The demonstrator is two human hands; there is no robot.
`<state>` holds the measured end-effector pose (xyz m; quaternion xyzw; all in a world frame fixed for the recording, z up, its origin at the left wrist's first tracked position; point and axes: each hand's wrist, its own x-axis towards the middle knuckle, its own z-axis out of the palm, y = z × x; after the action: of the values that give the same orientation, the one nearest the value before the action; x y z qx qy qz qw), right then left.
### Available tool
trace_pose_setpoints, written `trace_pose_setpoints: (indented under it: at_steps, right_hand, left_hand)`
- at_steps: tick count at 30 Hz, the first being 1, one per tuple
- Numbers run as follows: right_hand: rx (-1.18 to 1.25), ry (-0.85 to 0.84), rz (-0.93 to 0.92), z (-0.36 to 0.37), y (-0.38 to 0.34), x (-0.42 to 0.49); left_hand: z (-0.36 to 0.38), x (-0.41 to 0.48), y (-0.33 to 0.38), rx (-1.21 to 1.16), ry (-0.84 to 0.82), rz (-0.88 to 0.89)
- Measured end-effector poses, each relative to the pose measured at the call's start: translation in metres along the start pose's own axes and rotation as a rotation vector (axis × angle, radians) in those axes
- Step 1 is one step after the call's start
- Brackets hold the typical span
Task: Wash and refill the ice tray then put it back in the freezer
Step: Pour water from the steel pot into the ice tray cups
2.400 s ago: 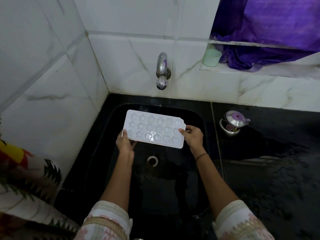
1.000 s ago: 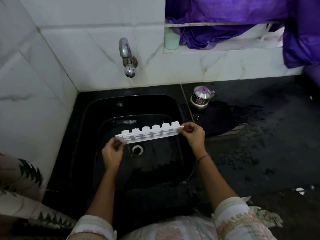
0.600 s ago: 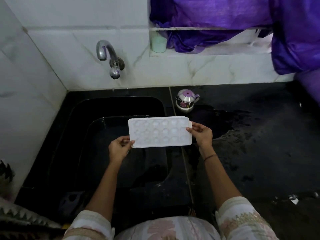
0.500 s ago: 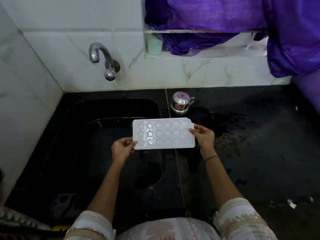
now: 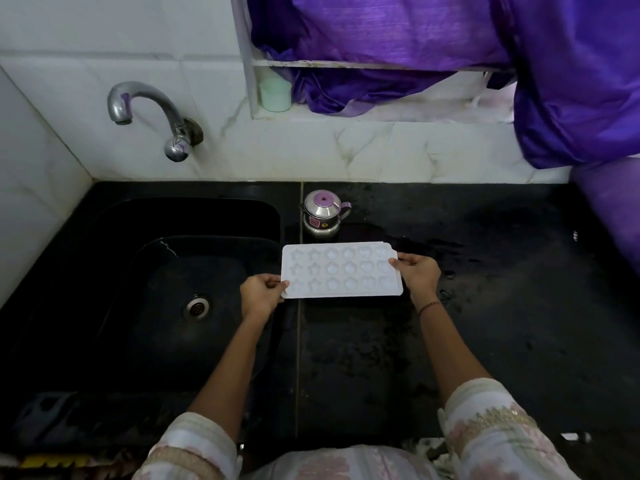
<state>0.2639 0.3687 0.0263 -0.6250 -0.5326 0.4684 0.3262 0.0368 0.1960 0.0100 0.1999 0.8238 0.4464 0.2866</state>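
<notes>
- The ice tray (image 5: 341, 271) is a flat white plastic rectangle with rounded corners and a notch cut in its far right corner. It lies level, moulds up, with three rows of shallow star and heart-like hollows.
- It is held over the seam where the sink (image 5: 104, 237) meets the counter (image 5: 485, 306), just in front of a small pot (image 5: 323, 216).
- The left hand (image 5: 259, 294) pinches the near left corner, thumb on top. The right hand (image 5: 417, 271) grips the right short edge the same way. The two hands are apart, one at each end of the tray.
- A thin beaded band (image 5: 429, 306) circles the right wrist, and both sleeves are pale with woven trim.
- The sink is a glossy black basin with rounded walls and a round metal drain (image 5: 197, 308). The counter is black stone, wet and blotchy.
- The tap (image 5: 149, 105) is a curved, dull chrome spout on white veined tiles.
- The pot is polished steel with a purple lid knob and a short spout.
- Shiny purple cloth (image 5: 381, 29) hangs crumpled over a ledge beside a pale green cup (image 5: 275, 95). The frame cuts it off at the top and right.
- The fingers beneath the tray are hidden. Whether the hollows hold water, or the tray touches the counter, cannot be told.
- A dark bluish shape at the near left is too dim to make out.
</notes>
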Motion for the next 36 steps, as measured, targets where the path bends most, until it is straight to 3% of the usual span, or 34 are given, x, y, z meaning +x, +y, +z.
trace_pose_setpoints:
  at_steps: [6, 16, 21, 23, 27, 30, 36]
  right_hand:
    - [-0.128, -0.049, -0.059, -0.006, -0.003, 0.02]
    - [-0.247, -0.041, -0.002, 0.001, 0.003, 0.02]
    - [-0.629, 0.024, -0.171, 0.011, -0.007, 0.021]
    - [-0.578, 0.063, -0.252, 0.024, -0.019, 0.019]
    - [-0.233, -0.072, -0.308, 0.062, -0.044, 0.021]
    - [-0.053, -0.112, -0.248, 0.09, -0.062, 0.029]
    - [-0.01, -0.174, -0.177, 0.121, -0.078, 0.05]
  left_hand:
    - [0.019, -0.001, 0.007, 0.075, 0.054, 0.021]
    - [0.019, 0.007, 0.011, 0.148, 0.024, 0.023]
    - [0.018, 0.008, 0.026, 0.234, 0.038, 0.057]
    - [0.017, 0.015, 0.037, 0.221, 0.133, 0.136]
    - [0.026, 0.037, 0.063, 0.068, 0.196, 0.243]
    - [0.044, 0.051, 0.085, -0.158, 0.095, 0.127]
    - [0.079, 0.085, 0.104, -0.393, -0.091, -0.061]
